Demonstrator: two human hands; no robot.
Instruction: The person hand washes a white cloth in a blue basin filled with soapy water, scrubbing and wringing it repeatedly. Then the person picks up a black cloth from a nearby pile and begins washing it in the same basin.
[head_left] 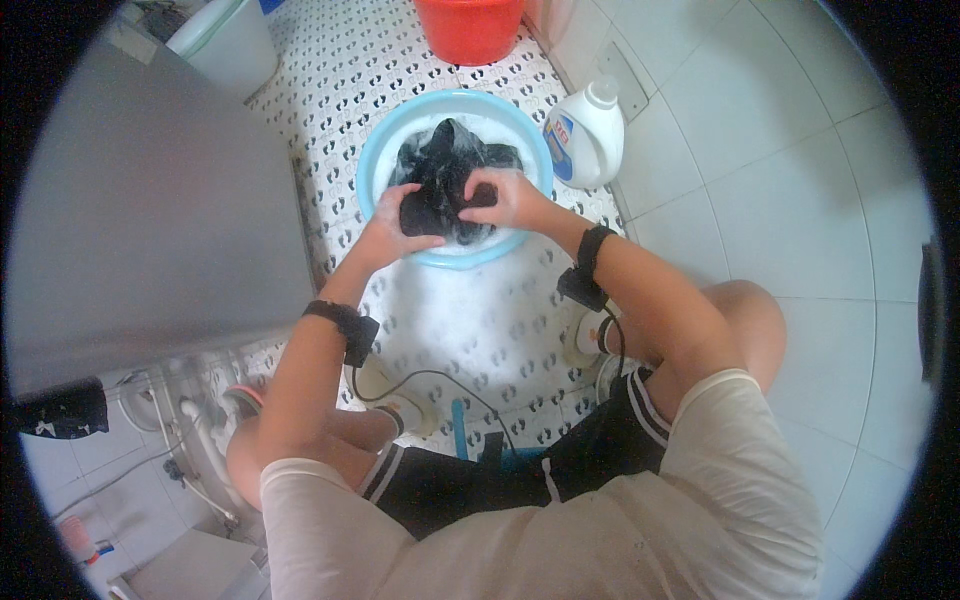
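Observation:
A light blue basin on the floor holds a wet black cloth lying in white suds. My left hand curves round the near left part of the cloth, its thumb lying along the near side. From the right, my right hand bends its fingers and thumb round another fold of the cloth. Both hands grip the cloth inside the basin, a small gap apart. The cloth is bunched up, and its garment kind cannot be made out.
A white detergent bottle stands just right of the basin, by the tiled wall. Beyond the basin is a red bucket. A large grey panel borders the left side, with a white bin behind it.

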